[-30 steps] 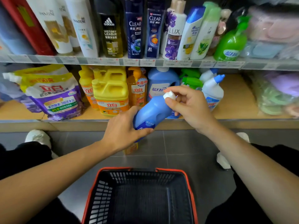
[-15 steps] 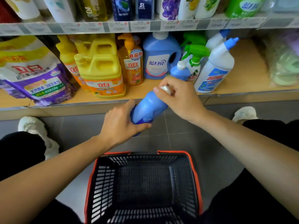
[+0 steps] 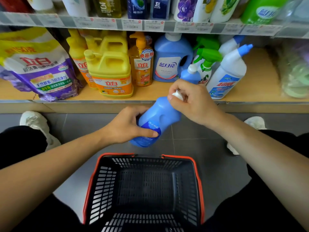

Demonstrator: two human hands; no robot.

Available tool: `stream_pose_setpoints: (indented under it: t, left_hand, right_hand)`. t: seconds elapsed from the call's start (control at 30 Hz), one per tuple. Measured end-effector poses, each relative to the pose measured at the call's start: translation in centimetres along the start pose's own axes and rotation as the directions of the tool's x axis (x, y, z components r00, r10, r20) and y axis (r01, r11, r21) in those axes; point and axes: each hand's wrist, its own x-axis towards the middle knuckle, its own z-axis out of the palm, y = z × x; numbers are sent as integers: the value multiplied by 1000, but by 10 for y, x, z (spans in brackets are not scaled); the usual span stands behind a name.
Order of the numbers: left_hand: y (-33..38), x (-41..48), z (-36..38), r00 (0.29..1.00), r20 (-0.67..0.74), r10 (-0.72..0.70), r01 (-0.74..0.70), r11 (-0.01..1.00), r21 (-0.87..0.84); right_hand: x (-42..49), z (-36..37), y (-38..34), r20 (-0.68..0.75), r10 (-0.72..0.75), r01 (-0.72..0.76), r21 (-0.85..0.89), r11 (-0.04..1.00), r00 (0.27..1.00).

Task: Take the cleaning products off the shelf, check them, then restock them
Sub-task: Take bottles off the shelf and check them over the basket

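Between both hands' grip, blue bottle [image 3: 157, 118].

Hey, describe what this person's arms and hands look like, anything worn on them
Both forearms are bare right to the frame edges: no sleeves show. The left hand and right hand wear no gloves, and no rings, watch or bracelet can be seen. Fingernails are short and unpainted.

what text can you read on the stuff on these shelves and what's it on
"立白": purple refill bag, yellow jug, orange pump bottle
"食品用": that pump bottle's badge
"蓝月亮": big blue detergent bottle
"超威": white angled-neck bottle
"20.00", "17.90": price tags
Label on the held blue bottle: too blurred
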Motion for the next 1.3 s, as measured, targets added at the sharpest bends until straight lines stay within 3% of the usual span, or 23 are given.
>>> stream_pose_setpoints:
  t: [0.13, 0.23, 0.3, 0.37, 0.5, 0.6, 0.77, 0.87, 0.93, 1.07, 1.23, 1.3]
  left_hand:
    - [6, -5, 2, 977, -213, -31, 114, 914, 390]
    - [8, -4, 5, 956, -295, -3, 153, 859, 488]
    - [8, -1, 3, 956, -288, -47, 162, 905, 392]
    - [7, 2, -1, 970, -222, -101, 145, 971, 190]
    - [8, 3, -4, 973, -180, -141, 123, 987, -104]
    - [10, 3, -2, 974, -155, -166, 128, 965, -230]
    - [10, 2, 3, 977, -89, -194, 159, 938, -309]
    - [9, 2, 5, 981, -129, -148, 122, 974, -190]
    - [10, 2, 7, 975, -194, -107, 107, 994, -8]
    - [12, -2, 6, 944, -322, -69, 167, 943, 287]
    - [17, -5, 4, 926, -377, -15, 179, 898, 403]
    - [17, -6, 4, 924, -383, -6, 184, 883, 431]
  right_hand:
    - [6, 11, 7, -23, 239, -237, 51, 970, 971]
    - [12, 16, 11, -69, 366, -360, 77, 930, 928]
    - [11, 16, 11, -62, 335, -329, 86, 940, 940]
    - [8, 12, 7, -40, 219, -213, 110, 971, 975]
    - [11, 3, 8, 37, 99, -104, 155, 982, 994]
    - [10, -1, 12, 55, 112, -123, 288, 950, 992]
    - [6, -2, 13, -57, 223, -171, 471, 866, 973]
    - [5, -5, 13, -36, 259, -210, 485, 849, 965]
    - [5, -6, 13, -40, 281, -237, 432, 870, 959]
    - [8, -6, 14, -23, 309, -270, 430, 861, 951]
    - [11, -4, 19, 27, 380, -327, 568, 755, 925]
    - [11, -3, 19, 24, 355, -311, 538, 783, 934]
